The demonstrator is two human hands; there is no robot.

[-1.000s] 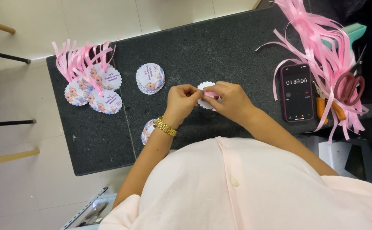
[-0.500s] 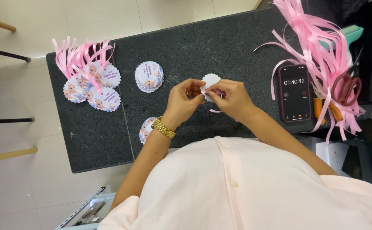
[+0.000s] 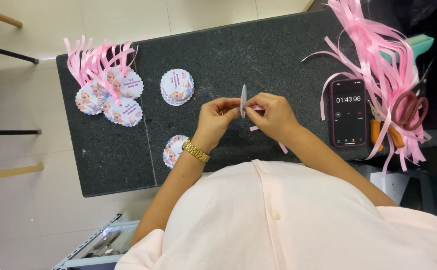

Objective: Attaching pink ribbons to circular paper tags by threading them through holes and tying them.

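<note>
Scalloped tag (edge-on) pinched between left hand and right hand.

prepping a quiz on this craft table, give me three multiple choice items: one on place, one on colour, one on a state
1. Where is the phone? A) right of both hands B) by the tagged pile C) under the tag
2. What colour are the ribbons? A) blue B) pink C) green
3. How is the tag held? A) flat on the table B) edge-on between both hands C) in one hand only

A: it lies beyond the right hand.
B: all strips are pink.
B: left hand and right hand both pinch it.
</note>
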